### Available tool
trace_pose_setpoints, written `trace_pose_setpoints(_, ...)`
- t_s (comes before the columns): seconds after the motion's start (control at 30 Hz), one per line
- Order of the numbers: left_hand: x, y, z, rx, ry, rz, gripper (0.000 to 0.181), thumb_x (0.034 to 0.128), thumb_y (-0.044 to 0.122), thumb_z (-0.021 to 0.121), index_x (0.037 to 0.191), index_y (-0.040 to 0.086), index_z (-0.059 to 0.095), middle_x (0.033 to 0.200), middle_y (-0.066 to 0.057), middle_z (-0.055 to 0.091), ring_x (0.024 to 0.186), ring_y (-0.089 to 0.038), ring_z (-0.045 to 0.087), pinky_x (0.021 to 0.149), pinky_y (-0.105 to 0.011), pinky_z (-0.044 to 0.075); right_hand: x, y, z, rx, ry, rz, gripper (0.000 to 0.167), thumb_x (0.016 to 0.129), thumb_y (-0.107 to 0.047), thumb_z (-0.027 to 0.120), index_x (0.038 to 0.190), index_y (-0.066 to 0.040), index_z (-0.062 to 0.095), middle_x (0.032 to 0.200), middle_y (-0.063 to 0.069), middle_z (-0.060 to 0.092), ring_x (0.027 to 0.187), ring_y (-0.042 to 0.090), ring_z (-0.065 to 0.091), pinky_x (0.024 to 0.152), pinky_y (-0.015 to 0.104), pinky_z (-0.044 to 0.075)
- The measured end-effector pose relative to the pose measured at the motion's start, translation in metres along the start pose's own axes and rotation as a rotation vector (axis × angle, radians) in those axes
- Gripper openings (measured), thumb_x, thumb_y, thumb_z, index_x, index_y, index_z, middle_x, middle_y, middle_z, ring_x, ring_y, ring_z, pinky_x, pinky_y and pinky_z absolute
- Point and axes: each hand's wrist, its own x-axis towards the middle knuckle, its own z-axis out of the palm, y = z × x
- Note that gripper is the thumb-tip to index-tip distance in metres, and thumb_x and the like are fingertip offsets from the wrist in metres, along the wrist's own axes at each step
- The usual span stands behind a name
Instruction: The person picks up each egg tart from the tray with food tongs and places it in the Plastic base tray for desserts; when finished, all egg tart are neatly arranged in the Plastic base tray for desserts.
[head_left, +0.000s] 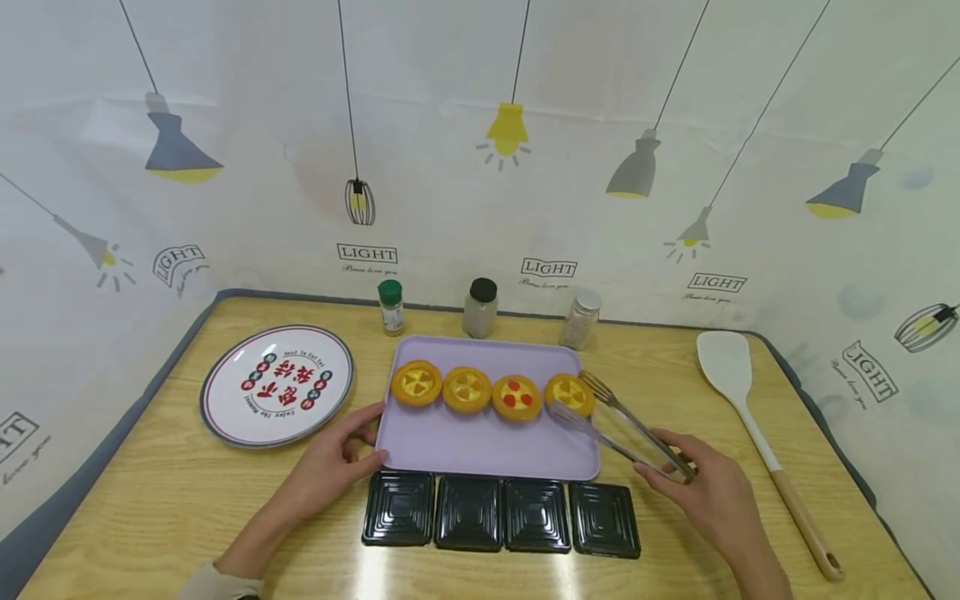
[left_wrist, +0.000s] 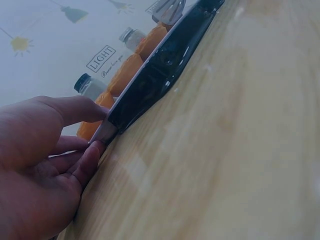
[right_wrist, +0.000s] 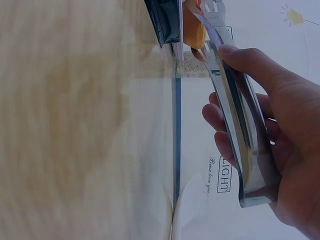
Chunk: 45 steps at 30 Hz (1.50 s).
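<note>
My left hand [head_left: 337, 458] holds the left edge of a lilac tray [head_left: 465, 446], thumb near the front corner. In the left wrist view, the fingers [left_wrist: 80, 109] meet that rim. Several round yellow tarts sit in a row along the tray's back half; one tart [head_left: 517, 398] has red pieces on top. My right hand [head_left: 708, 487] grips metal tongs [head_left: 637, 422] between thumb and fingers. Their two slotted ends stand on either side of the rightmost tart [head_left: 567, 390], which is at the tray's right side. Whether both ends touch it, I cannot tell.
Several black square dishes [head_left: 468, 513] line the tray's front edge. A patterned plate [head_left: 232, 392] lies left. Behind stand a green-capped jar [head_left: 392, 308], a black-capped jar [head_left: 480, 310] and a silver-capped jar [head_left: 581, 320]. A white spatula [head_left: 727, 367] with wooden handle lies right.
</note>
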Motion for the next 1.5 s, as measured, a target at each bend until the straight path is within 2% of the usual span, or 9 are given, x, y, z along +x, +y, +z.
trace_pose_setpoints(0.13,0.000,0.002,0.000,0.002,-0.003,-0.011,0.068,0.0835,0.014,0.078,0.144,0.010,0.047,0.099,-0.005,0.060,0.065,-0.014,0.051,0.054,-0.025,0.044,0.001,0.001,-0.006,0.010,0.010,0.007,0.049,0.075,-0.032,0.086,0.118,-0.016,0.070,0.079,-0.006,0.069,0.066,0.011,0.062,0.052,0.026,0.046)
trace_pose_setpoints(0.33,0.000,0.003,-0.001,0.007,-0.013,-0.022,0.068,0.0844,0.014,0.077,0.145,0.011,0.047,0.100,-0.004,0.060,0.066,-0.015,0.051,0.055,-0.025,0.044,0.002,-0.008,-0.022,0.050,0.021,0.025,0.048,0.078,-0.030,0.084,0.122,-0.019,0.068,0.096,0.000,0.070,0.072,0.008,0.064,0.057,0.024,0.052)
trace_pose_setpoints(0.4,0.000,0.003,-0.001,0.010,-0.013,-0.021,0.068,0.0843,0.014,0.077,0.145,0.011,0.047,0.100,-0.004,0.060,0.067,-0.015,0.052,0.056,-0.025,0.045,0.002,-0.017,-0.026,0.060,0.023,0.007,0.049,0.077,-0.029,0.085,0.122,-0.020,0.068,0.101,0.000,0.070,0.073,0.009,0.064,0.057,0.023,0.052)
trace_pose_setpoints(0.53,0.000,0.002,-0.001,0.015,-0.016,-0.026,0.069,0.0843,0.014,0.077,0.145,0.011,0.046,0.100,-0.004,0.061,0.068,-0.016,0.052,0.056,-0.025,0.045,0.006,-0.038,-0.027,0.099,0.001,-0.070,0.051,0.074,-0.024,0.087,0.121,-0.020,0.068,0.099,-0.005,0.070,0.073,0.012,0.066,0.058,0.024,0.053)
trace_pose_setpoints(0.67,0.002,0.002,-0.001,0.019,-0.017,-0.025,0.068,0.0848,0.015,0.077,0.146,0.011,0.046,0.101,-0.004,0.060,0.069,-0.016,0.052,0.056,-0.025,0.045,0.010,-0.059,-0.021,0.165,-0.058,-0.169,0.052,0.074,-0.019,0.088,0.122,-0.021,0.068,0.098,-0.010,0.068,0.075,0.010,0.066,0.057,0.026,0.053)
trace_pose_setpoints(0.83,0.002,0.000,-0.001,0.013,-0.011,-0.007,0.068,0.0845,0.015,0.078,0.145,0.010,0.046,0.100,-0.003,0.060,0.067,-0.015,0.052,0.055,-0.025,0.045,0.010,-0.081,-0.007,0.217,-0.119,-0.276,0.050,0.075,-0.025,0.086,0.122,-0.024,0.067,0.100,-0.015,0.066,0.075,0.003,0.063,0.057,0.026,0.052)
trace_pose_setpoints(1.07,0.000,-0.001,-0.001,0.004,-0.007,0.002,0.068,0.0842,0.014,0.078,0.145,0.009,0.046,0.099,-0.003,0.060,0.066,-0.015,0.052,0.055,-0.025,0.045,0.004,-0.104,0.012,0.281,-0.187,-0.326,0.049,0.077,-0.035,0.084,0.122,-0.025,0.068,0.105,-0.013,0.067,0.076,0.003,0.063,0.063,0.025,0.054)
trace_pose_setpoints(1.33,0.001,-0.002,-0.003,-0.004,-0.006,0.004,0.068,0.0844,0.015,0.078,0.145,0.010,0.047,0.100,-0.004,0.060,0.066,-0.015,0.052,0.055,-0.025,0.046,0.002,-0.120,0.028,0.284,-0.227,-0.428,0.047,0.079,-0.037,0.083,0.121,-0.025,0.068,0.102,-0.017,0.065,0.075,0.003,0.059,0.065,0.026,0.051)
trace_pose_setpoints(1.5,0.001,-0.005,0.001,-0.035,-0.028,-0.008,0.068,0.0847,0.018,0.077,0.145,0.012,0.046,0.101,-0.005,0.060,0.067,-0.017,0.054,0.056,-0.025,0.047,-0.001,-0.120,0.036,0.247,-0.212,-0.484,0.048,0.077,-0.038,0.084,0.120,-0.025,0.068,0.105,-0.017,0.066,0.084,0.003,0.062,0.071,0.027,0.052)
